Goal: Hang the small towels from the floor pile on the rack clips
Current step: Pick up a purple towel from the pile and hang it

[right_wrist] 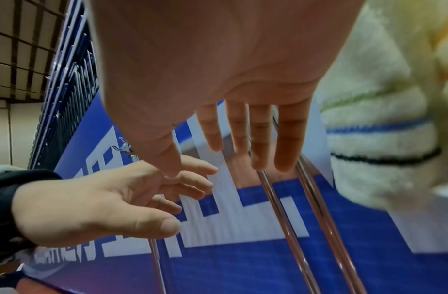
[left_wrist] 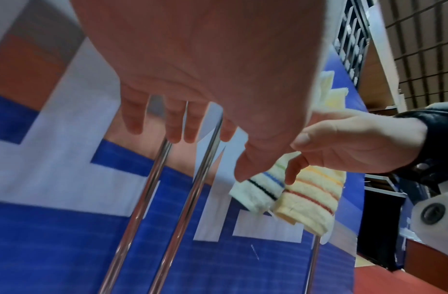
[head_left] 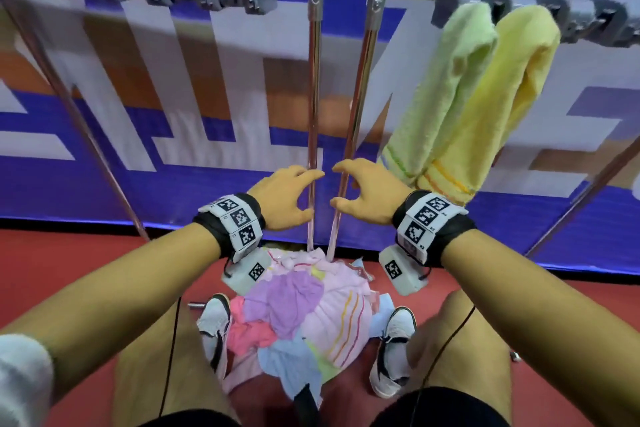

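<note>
The towels (head_left: 298,315) lie heaped on the red floor (head_left: 86,263) between the person's shoes, two more hang from the rack clips (head_left: 540,10) on the right, while the left hand (head_left: 287,198) and right hand (head_left: 370,194) hover empty, fingers loosely spread, beside the rack's two upright poles (head_left: 313,97).

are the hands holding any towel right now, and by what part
Nothing is held. The left hand and right hand are both open and empty, fingers relaxed, above the floor pile, near the rack's two centre poles.
</note>
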{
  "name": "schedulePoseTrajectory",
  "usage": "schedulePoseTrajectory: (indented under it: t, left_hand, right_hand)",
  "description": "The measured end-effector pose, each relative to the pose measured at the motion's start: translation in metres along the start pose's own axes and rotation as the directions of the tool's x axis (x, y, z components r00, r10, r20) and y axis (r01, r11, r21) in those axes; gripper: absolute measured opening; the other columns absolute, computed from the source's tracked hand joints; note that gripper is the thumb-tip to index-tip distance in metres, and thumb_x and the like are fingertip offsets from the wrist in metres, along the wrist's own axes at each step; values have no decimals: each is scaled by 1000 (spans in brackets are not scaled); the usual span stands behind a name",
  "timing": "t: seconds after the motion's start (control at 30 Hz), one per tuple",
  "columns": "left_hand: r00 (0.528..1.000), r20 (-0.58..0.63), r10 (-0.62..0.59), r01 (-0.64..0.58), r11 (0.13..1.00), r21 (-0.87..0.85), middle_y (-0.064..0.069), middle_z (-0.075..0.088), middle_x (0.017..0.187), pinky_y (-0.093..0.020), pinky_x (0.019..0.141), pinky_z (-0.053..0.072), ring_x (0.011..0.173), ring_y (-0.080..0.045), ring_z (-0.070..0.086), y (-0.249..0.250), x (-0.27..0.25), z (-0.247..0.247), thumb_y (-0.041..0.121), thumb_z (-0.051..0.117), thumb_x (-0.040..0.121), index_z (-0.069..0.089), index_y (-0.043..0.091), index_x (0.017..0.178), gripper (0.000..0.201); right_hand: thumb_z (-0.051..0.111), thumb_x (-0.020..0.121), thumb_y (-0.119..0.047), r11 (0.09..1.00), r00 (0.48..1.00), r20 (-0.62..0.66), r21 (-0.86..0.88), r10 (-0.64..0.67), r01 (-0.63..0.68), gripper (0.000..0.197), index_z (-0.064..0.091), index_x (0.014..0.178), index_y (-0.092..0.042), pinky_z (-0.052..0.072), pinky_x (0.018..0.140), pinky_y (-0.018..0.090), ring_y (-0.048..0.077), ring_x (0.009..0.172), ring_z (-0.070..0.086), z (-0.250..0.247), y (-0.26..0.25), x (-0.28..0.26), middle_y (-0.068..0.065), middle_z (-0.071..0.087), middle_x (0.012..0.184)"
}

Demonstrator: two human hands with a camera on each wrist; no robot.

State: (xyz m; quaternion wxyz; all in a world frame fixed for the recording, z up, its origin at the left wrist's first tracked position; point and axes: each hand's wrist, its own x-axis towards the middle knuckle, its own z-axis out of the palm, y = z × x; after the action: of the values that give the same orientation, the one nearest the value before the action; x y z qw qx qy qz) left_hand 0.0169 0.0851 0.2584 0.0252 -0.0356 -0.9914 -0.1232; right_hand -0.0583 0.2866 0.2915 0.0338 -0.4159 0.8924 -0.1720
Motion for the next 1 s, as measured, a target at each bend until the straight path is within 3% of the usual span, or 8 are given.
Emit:
schedulePoseTrajectory:
  t: [0.13,0.37,0.53,0.67,0.87,1.0]
  left_hand:
    - [998,31,-61,63,997,-52,-6,39,148,-45,104,43,133,-26,40,-21,-11,34,37,65,86,27,25,152,77]
    - [990,60,-130,139,974,-177,-10,43,146,-43,107,39,134,-28,41,-50,-13,82,29,67,85,33,20,150,74]
    - [979,94,-180,199,943,-268,-9,43,147,-43,110,37,135,-28,42,-74,-9,116,31,67,85,36,20,149,72]
    - [962,106,-250,271,906,-326,-9,45,146,-39,111,35,134,-26,42,-95,-6,141,32,65,84,38,18,147,70]
    - [919,84,-384,375,792,-483,-10,55,133,-26,101,35,121,-25,52,-124,5,174,19,72,84,50,12,137,59]
    - [875,146,-462,447,654,-610,-7,59,127,-30,98,43,114,-23,57,-136,6,205,22,74,79,56,14,128,53]
  right_hand:
    - [68,84,-44,1000,994,107,16,3,-5,66,46,141,-19,44,100,38,27,119,54,41,4,12,8,54,134]
    - [69,85,-36,993,968,247,100,34,-60,59,51,137,-15,39,89,25,25,112,59,102,10,36,7,56,134]
    - [68,85,-32,984,940,335,136,62,-113,45,59,125,-14,42,83,24,26,102,62,149,18,49,5,66,119]
    - [67,85,-30,975,908,406,138,105,-175,39,61,121,-16,43,84,24,25,103,63,188,31,59,2,65,118]
    - [68,85,-28,945,854,478,132,205,-301,32,64,116,-19,40,80,21,21,97,62,246,57,77,2,67,111]
    - [68,86,-27,910,797,542,132,266,-393,31,65,115,-18,44,86,23,22,104,63,286,69,90,1,70,109]
